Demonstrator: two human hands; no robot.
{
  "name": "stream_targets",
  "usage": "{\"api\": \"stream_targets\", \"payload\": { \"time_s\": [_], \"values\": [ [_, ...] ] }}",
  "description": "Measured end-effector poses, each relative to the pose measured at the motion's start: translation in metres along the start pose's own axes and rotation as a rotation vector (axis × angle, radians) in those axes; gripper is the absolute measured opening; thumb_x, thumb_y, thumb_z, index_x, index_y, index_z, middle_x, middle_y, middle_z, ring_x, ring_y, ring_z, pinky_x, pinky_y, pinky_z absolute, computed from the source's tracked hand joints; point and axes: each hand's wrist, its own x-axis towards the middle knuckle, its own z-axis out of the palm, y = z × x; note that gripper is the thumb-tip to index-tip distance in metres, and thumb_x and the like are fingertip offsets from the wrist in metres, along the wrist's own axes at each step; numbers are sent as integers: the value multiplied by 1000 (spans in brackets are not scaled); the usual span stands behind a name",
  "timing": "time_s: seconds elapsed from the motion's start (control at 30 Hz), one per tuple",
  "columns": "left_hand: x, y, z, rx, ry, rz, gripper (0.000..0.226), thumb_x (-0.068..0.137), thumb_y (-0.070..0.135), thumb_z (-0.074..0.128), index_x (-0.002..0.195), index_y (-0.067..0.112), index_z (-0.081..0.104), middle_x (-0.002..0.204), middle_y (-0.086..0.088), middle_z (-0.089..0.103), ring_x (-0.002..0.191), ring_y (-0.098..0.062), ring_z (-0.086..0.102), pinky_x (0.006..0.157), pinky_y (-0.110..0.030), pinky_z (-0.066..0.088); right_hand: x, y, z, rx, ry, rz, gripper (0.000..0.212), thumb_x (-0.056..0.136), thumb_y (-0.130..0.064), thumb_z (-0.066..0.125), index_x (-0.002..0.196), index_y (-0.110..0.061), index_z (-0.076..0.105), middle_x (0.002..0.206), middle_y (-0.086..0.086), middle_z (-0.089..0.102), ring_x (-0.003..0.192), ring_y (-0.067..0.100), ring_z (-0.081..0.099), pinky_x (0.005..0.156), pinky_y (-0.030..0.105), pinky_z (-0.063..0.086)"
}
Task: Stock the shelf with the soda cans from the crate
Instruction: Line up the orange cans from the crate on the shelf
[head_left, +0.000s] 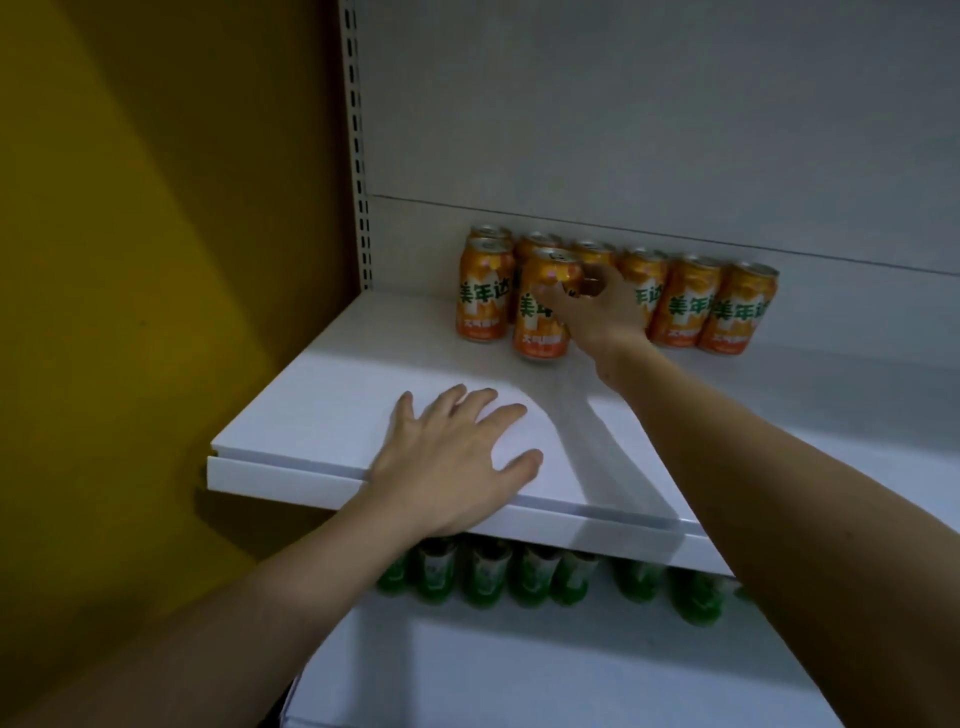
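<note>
Head cam: R hand (605, 312) grips front orange can (540, 317), upright on white shelf (322, 405) w/ other orange cans (722, 312) near back panel. L hand (452, 457) flat, fingers spread, on shelf front. Green bottles (535, 577) on lower shelf.

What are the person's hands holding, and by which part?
The right hand grips the front orange soda can around its upper side, fingers curled there. The left hand holds nothing, resting flat on the shelf.
</note>
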Motion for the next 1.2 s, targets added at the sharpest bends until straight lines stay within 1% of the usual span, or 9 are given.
{"api": "stream_targets", "payload": {
  "time_s": [0.2,0.3,0.57,0.7,0.8,0.87,0.97,1.07,1.2],
  "values": [
    [0,0,2,11,11,3,64,92,70,19,151,46,13,163,14,9,150,-13,2,119,-56,3,19,16,18,30,-21,-43,55,89,-26,72,137,-13,51,129,1,59,119,19,56,96,33,49],
    [0,0,3,16,17,6,64,92,69,19,151,46,13,163,13,9,150,-13,3,119,-56,3,23,22,22,13,-33,-58,59,90,-32,70,142,-15,49,137,3,58,125,21,54,104,44,48],
    [-2,1,0,16,6,4,63,93,69,19,151,45,15,163,13,10,150,-13,4,119,-55,4,18,17,20,-101,-53,80,69,90,-35,70,146,-10,37,145,9,49,132,28,48,107,47,44],
    [-3,2,-2,9,3,4,63,92,69,21,150,45,18,162,13,14,149,-13,7,118,-55,5,-2,13,8,-191,-99,151,54,92,-31,68,136,-7,48,134,11,57,123,29,54,100,41,48],
    [-3,4,-3,-3,-6,-4,63,92,70,21,150,46,21,162,12,16,149,-14,10,117,-56,6,-29,6,-10,-282,-194,100,33,94,-26,64,121,-8,60,110,3,63,106,21,58,89,34,47],
    [-3,5,-4,-9,-4,-9,63,92,70,22,150,46,22,161,11,17,149,-15,12,117,-57,7,-49,-2,-26,-418,-219,76,19,95,-23,63,105,-6,63,94,6,64,95,25,61,86,37,52],
    [-5,7,-5,-21,-19,-29,63,92,71,22,150,45,23,161,12,19,148,-14,15,116,-57,7,-82,-15,-48,-611,-261,69,29,95,-27,61,100,1,67,96,17,70,92,32,66,85,45,56],
    [-9,16,-4,-41,-38,-89,60,96,65,20,152,42,24,162,9,18,148,-17,16,117,-55,7,-117,-24,-70,-738,-357,80,33,97,-31,57,99,0,68,95,15,72,90,31,67,76,42,56],
    [-29,51,-7,-70,-12,-160,52,100,46,28,147,26,40,152,-7,38,134,-32,38,109,-49,32,-166,-24,-94,-836,-465,153,36,97,-33,53,95,-1,69,90,16,73,78,29,67,67,36,56]
  ]
}}
